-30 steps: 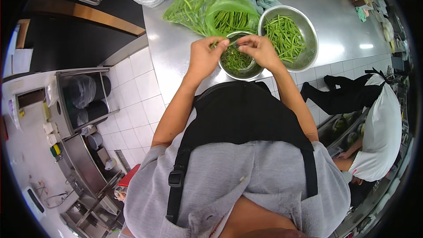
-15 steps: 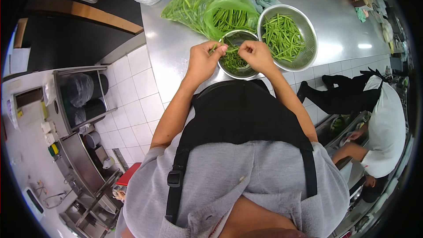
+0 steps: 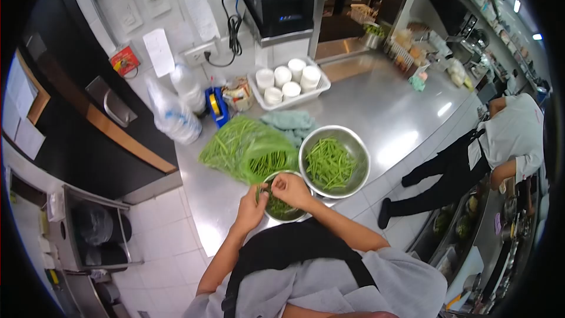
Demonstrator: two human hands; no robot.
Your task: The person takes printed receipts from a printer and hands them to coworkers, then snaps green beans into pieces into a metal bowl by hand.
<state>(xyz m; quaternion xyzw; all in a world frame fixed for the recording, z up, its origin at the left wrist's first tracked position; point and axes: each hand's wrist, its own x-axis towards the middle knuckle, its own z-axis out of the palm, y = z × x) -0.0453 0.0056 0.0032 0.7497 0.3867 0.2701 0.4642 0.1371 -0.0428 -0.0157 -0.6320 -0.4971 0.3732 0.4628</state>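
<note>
My left hand (image 3: 251,211) is pinched above a small metal bowl (image 3: 286,220) of green trimmings, with a bit of green bean showing at its fingertips. My right hand (image 3: 293,191) is curled closed just beside it, over the same bowl; whatever its fingertips hold is hidden. Behind the hands lies an open green plastic bag (image 3: 226,150) full of whole green beans (image 3: 268,165). On the right, touching or nearly touching the small bowl, stands a larger perforated metal bowl (image 3: 363,168) with loose green beans (image 3: 331,164) inside.
Behind the bag are a folded teal cloth (image 3: 288,120), a blue tape dispenser (image 3: 216,108), plastic-wrapped cups (image 3: 170,112) and a white tray (image 3: 294,101) of white tubs. A black printer (image 3: 276,9) is mounted above the steel counter (image 3: 376,103). A co-worker (image 3: 512,132) bends at the right.
The view has tilted up, bringing the wall, printer and tray into sight. Both hands stay over the small bowl, now closer together. The co-worker has shifted posture.
</note>
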